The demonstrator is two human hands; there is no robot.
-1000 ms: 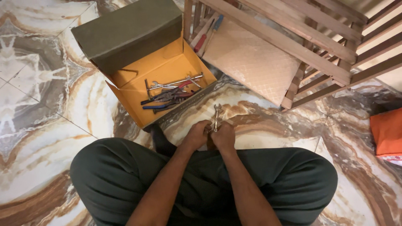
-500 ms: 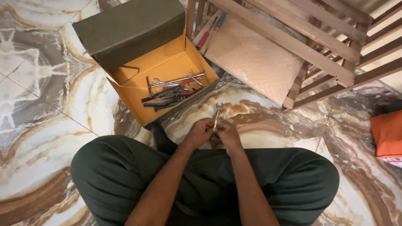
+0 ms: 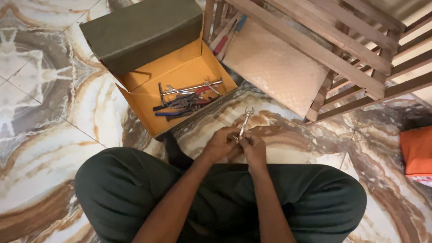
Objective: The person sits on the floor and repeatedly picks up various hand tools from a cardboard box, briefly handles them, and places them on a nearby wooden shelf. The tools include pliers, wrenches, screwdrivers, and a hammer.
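I sit cross-legged on a marble floor with both hands together in front of my knees. My left hand point(image 3: 219, 144) and my right hand point(image 3: 254, 147) are closed around the lower end of a small silver open-ended spanner point(image 3: 245, 119). Its jaw end sticks up and leans to the right above my fingers. What lies between my palms is hidden. An open orange cardboard box point(image 3: 177, 67) stands just beyond my hands, to the left.
Inside the box lie pliers with red and blue handles point(image 3: 182, 104) and spanners point(image 3: 191, 87). Its dark green lid point(image 3: 141, 31) stands open behind. A wooden slatted frame point(image 3: 315, 45) with a tan panel is at the upper right, screwdrivers point(image 3: 227, 33) by it. An orange bag point(image 3: 418, 150) is at the right edge.
The spanner's jaw end has tilted from nearly upright toward the right. My hands have shifted slightly right and stay closed around it.
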